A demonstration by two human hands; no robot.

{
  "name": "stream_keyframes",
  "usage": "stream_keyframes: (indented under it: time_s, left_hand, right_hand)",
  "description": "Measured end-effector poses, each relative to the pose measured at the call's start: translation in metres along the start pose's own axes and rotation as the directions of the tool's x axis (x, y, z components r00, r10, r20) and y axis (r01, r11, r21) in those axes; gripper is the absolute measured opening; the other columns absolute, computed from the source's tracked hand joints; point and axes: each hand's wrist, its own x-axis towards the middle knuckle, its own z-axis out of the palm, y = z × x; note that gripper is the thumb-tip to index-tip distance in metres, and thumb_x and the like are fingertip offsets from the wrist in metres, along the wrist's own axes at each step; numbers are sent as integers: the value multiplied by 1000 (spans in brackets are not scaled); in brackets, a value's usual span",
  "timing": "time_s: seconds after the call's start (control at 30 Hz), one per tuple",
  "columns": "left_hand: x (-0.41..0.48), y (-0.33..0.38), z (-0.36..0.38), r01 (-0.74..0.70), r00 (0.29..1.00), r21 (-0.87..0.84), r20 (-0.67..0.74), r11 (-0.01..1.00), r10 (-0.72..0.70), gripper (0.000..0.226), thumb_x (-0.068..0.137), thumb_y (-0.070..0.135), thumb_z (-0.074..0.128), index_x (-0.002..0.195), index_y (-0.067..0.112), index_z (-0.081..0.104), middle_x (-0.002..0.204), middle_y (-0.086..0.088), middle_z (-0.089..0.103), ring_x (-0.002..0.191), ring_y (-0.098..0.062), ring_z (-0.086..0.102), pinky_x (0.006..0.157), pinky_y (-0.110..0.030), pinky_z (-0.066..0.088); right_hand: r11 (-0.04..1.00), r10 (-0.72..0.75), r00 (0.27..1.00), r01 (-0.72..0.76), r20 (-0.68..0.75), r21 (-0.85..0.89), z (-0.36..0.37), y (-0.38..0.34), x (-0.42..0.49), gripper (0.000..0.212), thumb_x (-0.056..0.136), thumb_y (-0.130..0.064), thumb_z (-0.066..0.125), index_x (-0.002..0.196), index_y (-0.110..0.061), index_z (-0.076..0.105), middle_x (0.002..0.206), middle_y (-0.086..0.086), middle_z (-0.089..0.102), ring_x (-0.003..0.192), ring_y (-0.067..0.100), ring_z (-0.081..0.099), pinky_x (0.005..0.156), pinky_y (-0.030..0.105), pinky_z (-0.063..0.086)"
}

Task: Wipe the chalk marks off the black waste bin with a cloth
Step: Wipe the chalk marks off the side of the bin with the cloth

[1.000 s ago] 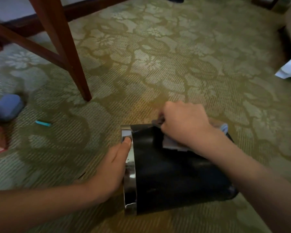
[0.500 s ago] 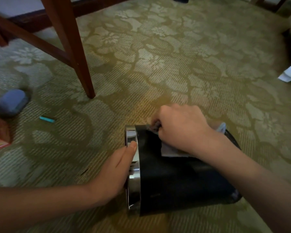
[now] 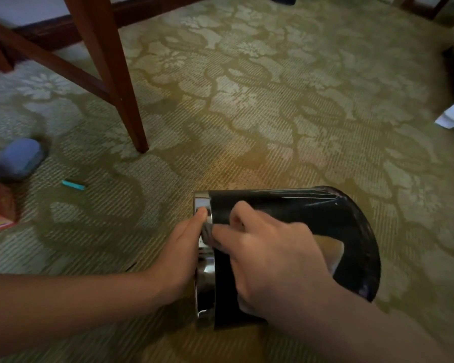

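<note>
Two hands are on the black cylindrical waste bin (image 3: pixel 312 213), which lies on its side on the green flower-patterned carpet (image 3: pixel 247 113), low in the head view.

Your left hand (image 3: pixel 181 250) presses against the bin's shiny chrome band (image 3: pixel 204 284) at its left end, with the thumb laid straight on the band. The other fingers are hidden, so you cannot tell whether they hook around the edge.

Your right hand (image 3: pixel 268 255) lies over the bin's black wall just beside that band, its fingers curled around a bunched grey cloth (image 3: pixel 207 233) and holding it against the surface.

Beyond the bin and to its left, a dark red wooden furniture leg (image 3: pixel 110 74) stands on the carpet. Well to the bin's left lie a short teal chalk stick (image 3: pixel 73 184) and, farther out, a rounded blue-grey pad (image 3: pixel 17 158).
</note>
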Motion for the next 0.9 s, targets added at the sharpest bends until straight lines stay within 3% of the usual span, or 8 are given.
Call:
stream_keyframes:
  time_s: [0.1, 0.27, 0.4, 0.47, 0.6, 0.67, 0.8, 0.9]
  left_hand:
    - [3, -2, -3, 41, 999, 25, -18, 999, -41, 51, 93, 51, 39, 102, 16, 74, 97, -13, 76, 93, -26, 72, 75, -36, 55]
    - [11, 2, -4, 46, 996, 122, -86, 991, -36, 61, 87, 63, 41, 97, 13, 73, 92, -19, 74, 91, -35, 70, 81, -50, 52]
    - [12, -6, -10, 7, 999, 115, -45, 993, -2, 56, 83, 63, 43, 96, 19, 75, 90, -15, 76, 87, -31, 72, 64, -31, 57]
    - [9, -7, -14, 1, 1000, 123, 30, 992, -4, 60, 84, 67, 45, 98, 17, 74, 90, -17, 75, 83, -27, 74, 61, -24, 57]
    - [7, -8, -17, -20, 999, 183, 45, 983, 12, 84, 69, 80, 54, 89, 0, 67, 80, -33, 65, 69, -32, 67, 59, -28, 55]
    - [4, -9, -18, 3, 1000, 201, 24, 980, -8, 89, 68, 82, 53, 90, -3, 65, 82, -35, 63, 71, -33, 67, 66, -38, 54]
    - [-10, -22, -23, 112, 992, 256, -81, 960, -94, 89, 74, 82, 47, 110, 2, 63, 108, -37, 61, 100, -53, 60, 87, -68, 46]
    - [-23, -26, -22, 158, 986, 306, -97, 939, -135, 90, 80, 79, 44, 123, 1, 54, 122, -41, 51, 109, -60, 51, 89, -73, 41]
  right_hand:
    - [1000, 24, 1000, -24, -11, -13, 3, 25, -3, 36, 68, -35, 70, 104, -40, 65, 91, -7, 53, 73, 15, 58, 49, 27, 33]
    - [933, 305, 947, -318, -99, -167, -7, 77, 6, 30, 85, -33, 53, 113, -40, 61, 103, -9, 51, 85, 20, 60, 58, 30, 28]
    - [996, 87, 996, -88, 13, 28, -1, 40, 0, 41, 76, -37, 63, 116, -41, 58, 99, -6, 46, 79, 19, 52, 55, 30, 20]
    - [998, 50, 997, -53, 55, 42, 1, 43, -5, 43, 76, -38, 65, 117, -40, 56, 100, -7, 45, 79, 16, 48, 55, 30, 21]
    - [912, 363, 931, -363, -39, -192, -5, 112, -14, 32, 83, -36, 56, 114, -39, 60, 105, -8, 52, 89, 21, 61, 61, 32, 36]
    - [854, 459, 888, -454, -43, -254, -10, 132, -21, 30, 86, -34, 53, 114, -38, 61, 107, -7, 54, 91, 22, 62, 61, 31, 36]
    - [902, 376, 926, -375, -36, -212, -9, 111, -25, 34, 81, -37, 58, 114, -43, 60, 100, -8, 52, 82, 21, 62, 57, 30, 30]
    - [984, 176, 983, -175, 55, -23, -4, 75, -28, 40, 75, -40, 64, 114, -41, 58, 96, -10, 47, 70, 16, 47, 58, 29, 25]
